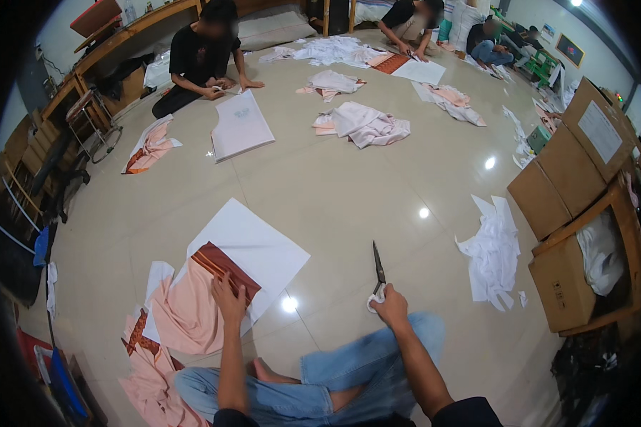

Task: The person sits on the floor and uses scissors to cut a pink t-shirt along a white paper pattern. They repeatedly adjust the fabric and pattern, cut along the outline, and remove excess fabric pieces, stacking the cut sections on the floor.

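Note:
My left hand (229,299) lies with fingers spread on a piece of fabric, at the edge between its peach part (185,317) and its dark red patterned band (228,267). This fabric rests partly on a large white sheet (246,228) on the floor. In my right hand (390,307) is a pair of scissors (378,265), its handles wrapped in something white and its dark blades pointing away from me. The scissors are held off to the right, apart from the fabric. More peach fabric (157,388) with patterned parts is heaped beside my left leg.
White scraps (493,252) lie on the floor to the right, near stacked cardboard boxes (570,153) and a wooden frame (630,242). Ahead, one person (203,60) works over a white sheet (242,127), another (409,32) farther off. Fabric heaps (370,124) lie between. A stool (89,117) stands left.

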`<state>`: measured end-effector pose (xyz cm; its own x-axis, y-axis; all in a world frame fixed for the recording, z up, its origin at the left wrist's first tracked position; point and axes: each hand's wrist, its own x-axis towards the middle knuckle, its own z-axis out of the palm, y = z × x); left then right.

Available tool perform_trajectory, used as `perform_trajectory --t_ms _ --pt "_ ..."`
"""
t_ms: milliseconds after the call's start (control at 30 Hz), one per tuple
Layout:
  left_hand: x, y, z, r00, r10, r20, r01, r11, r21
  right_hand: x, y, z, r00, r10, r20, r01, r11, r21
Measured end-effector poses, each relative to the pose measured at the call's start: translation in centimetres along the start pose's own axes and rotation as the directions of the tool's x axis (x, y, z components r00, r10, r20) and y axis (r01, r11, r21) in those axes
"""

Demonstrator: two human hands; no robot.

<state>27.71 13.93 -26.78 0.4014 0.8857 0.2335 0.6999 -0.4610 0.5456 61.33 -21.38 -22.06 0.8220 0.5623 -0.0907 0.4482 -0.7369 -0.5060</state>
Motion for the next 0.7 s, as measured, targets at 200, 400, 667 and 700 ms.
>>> perform_trajectory --t_ms 200,400,667,700 --pt "-7.5 6.3 -0.9 0.997 -0.066 0.051 0.068 0.996 -0.050 0.0 -0.8 0.2 0.998 0.053 0.016 -0.053 0.998 0.022" --pt "-14.0 11.4 -0.7 0.989 0.053 0.139 -0.037 0.993 -0.113 -0.8 -1.5 -1.2 0.998 0.068 0.010 -0.068 0.997 0.029" --pt "-20.1 14.3 -0.7 0.731 0.011 0.682 0.018 0.999 -0.036 -4.1 -13.7 -17.4 0.805 -0.268 -0.529 0.539 0.702 0.466" --pt "-20.3 13.7 -1.1 0.720 0.000 0.694 0.025 0.999 -0.026 -5.9 -16.7 -21.8 0.664 -0.296 -0.687 0.681 0.620 0.391"
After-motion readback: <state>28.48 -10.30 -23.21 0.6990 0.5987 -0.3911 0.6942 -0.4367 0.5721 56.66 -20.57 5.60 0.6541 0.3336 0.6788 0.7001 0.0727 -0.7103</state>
